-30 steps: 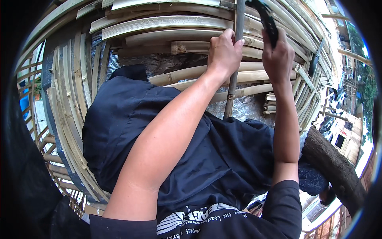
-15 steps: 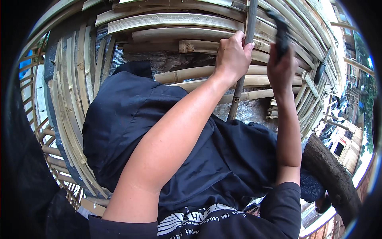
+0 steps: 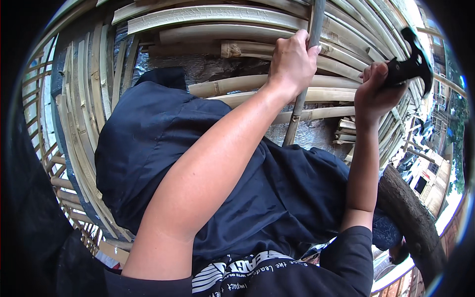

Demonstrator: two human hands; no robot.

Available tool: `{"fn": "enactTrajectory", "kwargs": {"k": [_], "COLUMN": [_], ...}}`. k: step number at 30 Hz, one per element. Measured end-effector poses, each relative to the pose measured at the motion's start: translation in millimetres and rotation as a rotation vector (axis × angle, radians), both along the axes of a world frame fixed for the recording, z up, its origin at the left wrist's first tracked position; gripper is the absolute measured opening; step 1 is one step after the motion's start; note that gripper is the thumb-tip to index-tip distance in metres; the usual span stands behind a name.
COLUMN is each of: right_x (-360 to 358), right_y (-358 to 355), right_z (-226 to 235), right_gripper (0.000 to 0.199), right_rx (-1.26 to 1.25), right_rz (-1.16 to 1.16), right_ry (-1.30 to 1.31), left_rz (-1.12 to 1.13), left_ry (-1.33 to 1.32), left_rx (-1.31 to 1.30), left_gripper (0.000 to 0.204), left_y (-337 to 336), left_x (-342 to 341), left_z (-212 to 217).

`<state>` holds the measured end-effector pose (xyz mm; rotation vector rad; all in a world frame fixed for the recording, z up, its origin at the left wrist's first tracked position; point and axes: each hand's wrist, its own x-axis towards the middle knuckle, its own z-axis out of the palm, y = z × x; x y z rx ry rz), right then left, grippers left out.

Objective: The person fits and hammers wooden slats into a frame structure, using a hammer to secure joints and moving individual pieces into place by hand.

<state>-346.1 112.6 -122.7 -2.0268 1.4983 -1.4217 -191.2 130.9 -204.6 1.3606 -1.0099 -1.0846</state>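
My left hand (image 3: 293,65) is closed around a narrow bamboo pole (image 3: 316,22), which runs from the top edge down past my wrist, over the bamboo slats (image 3: 217,20). Off to the right, my right hand (image 3: 375,99) is raised and wrapped around the handle of a black claw hammer (image 3: 406,70). The hammer's head points away to the right, apart from the pole and the slats. My fingers hide most of its grip.
More bamboo strips (image 3: 84,94) lie lengthwise on the left over a silvery sheet. Cut bamboo ends (image 3: 346,129) are stacked beyond my right knee. A thick tree trunk (image 3: 413,213) rises at the lower right. My dark trousers (image 3: 148,133) cover the middle.
My right hand has swung right, away from the pole, with the hammer turning from upright to pointing right. My left hand keeps its grip on the pole.
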Motion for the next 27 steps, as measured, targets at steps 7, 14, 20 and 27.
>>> {"fn": "enactTrajectory", "kwargs": {"k": [7,14,20,27], "right_x": [7.6,10.8,8.7,5.1], "right_y": [-13.0,1.2,-14.1,-12.8], "right_z": [6.5,9.4,-18.4,-3.5], "right_gripper": [0.024,0.022,0.031,0.022], "right_rx": [-0.088,-0.072,0.111,0.033], "right_rz": [0.001,0.02,0.105,0.05], "right_ry": [0.467,0.621,0.749,0.7], "left_rz": [-0.017,-0.024,-0.051,-0.016], "left_ry": [-0.057,-0.129,-0.134,-0.044], "left_rx": [0.002,-0.022,-0.016,-0.009], "left_gripper": [0.022,0.023,0.025,0.026], "left_y": [-1.5,5.3,-1.7,-1.2], "left_x": [4.7,4.6,9.0,4.0], "left_z": [2.8,2.4,3.4,-1.6]}}
